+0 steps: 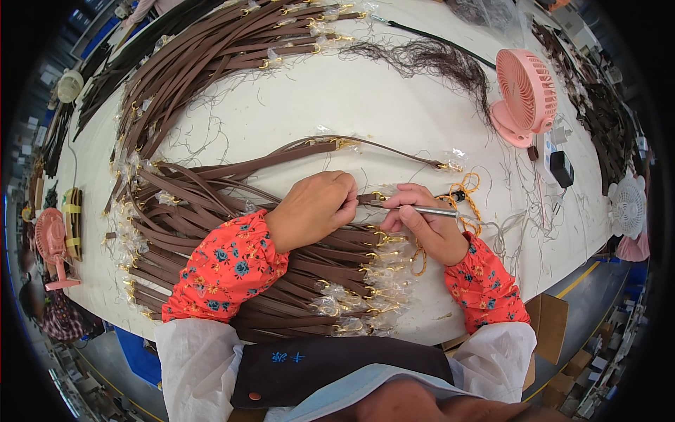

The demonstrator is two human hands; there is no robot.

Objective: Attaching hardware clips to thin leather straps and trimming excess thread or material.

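My left hand (316, 204) is closed, pinching the end of a brown strap (367, 200) between thumb and fingers. In my right hand (427, 224) lies a slim silver pen-shaped tool (436, 211), its front end pointing toward the held strap end. Whether the tool's tip touches the strap is too small to tell. A gold metal fitting shows at the strap end between both hands. Beneath my left forearm spreads a pile of similar brown straps (309, 281), with gold clasps (373, 271) partly wrapped in clear plastic.
A larger bundle of brown straps (204, 56) curves along the far left. Loose dark threads (429, 56) lie beyond my hands. On the right stand a pink fan (524, 91) and a power strip (552, 165). A twisted yellow cord (474, 204) hangs beside my right hand.
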